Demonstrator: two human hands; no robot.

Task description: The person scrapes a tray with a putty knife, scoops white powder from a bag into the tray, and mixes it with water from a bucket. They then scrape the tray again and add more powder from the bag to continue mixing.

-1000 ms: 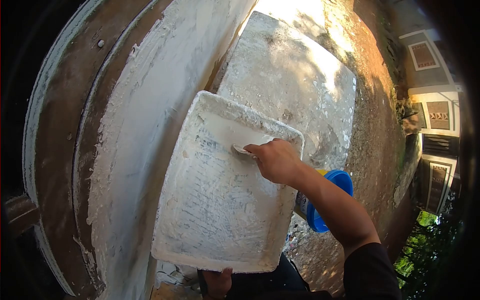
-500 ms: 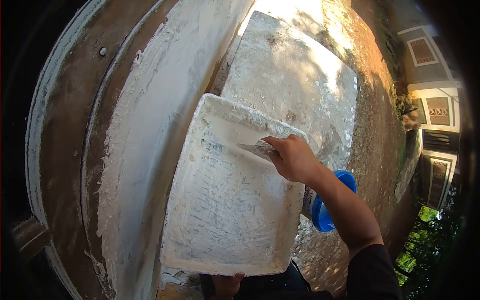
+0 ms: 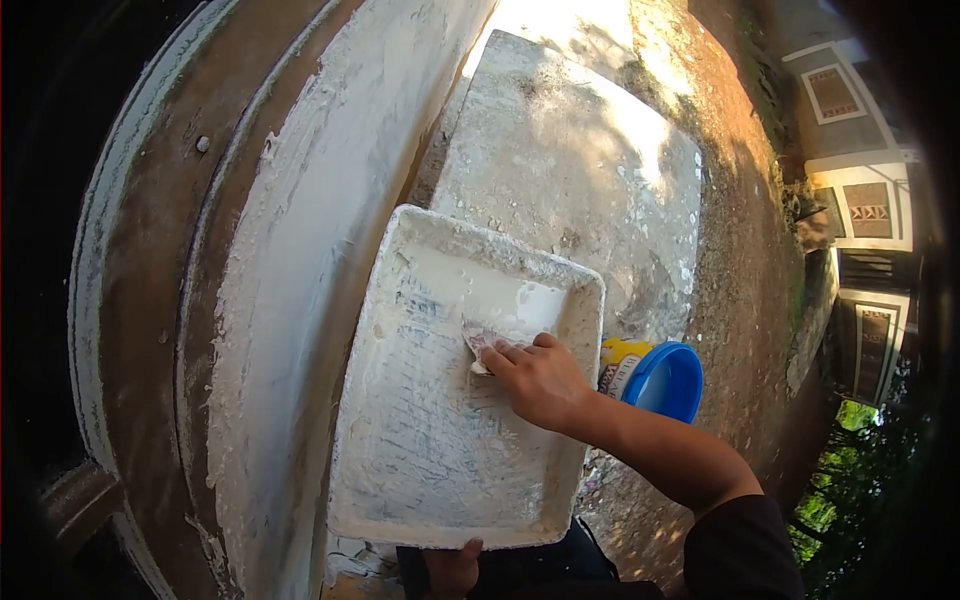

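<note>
Right hand (image 3: 540,382) has slid down-tray, fingers clenched on scraper (image 3: 487,343) pointing eleven o'clock; left hand (image 3: 450,565) grips tray (image 3: 420,500) edge.

I'm seeing an outdoor yard worksite beside a house: bare dirt ground (image 3: 745,240), plaster-coated curved wall (image 3: 300,260), spattered slab (image 3: 580,150), patterned house panels (image 3: 868,215), green trees (image 3: 850,470) at right edge.

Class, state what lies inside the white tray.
Inside the tray: smeared white plaster and the right hand pressing a scraper blade. The hand covers the scraper's handle.
</note>
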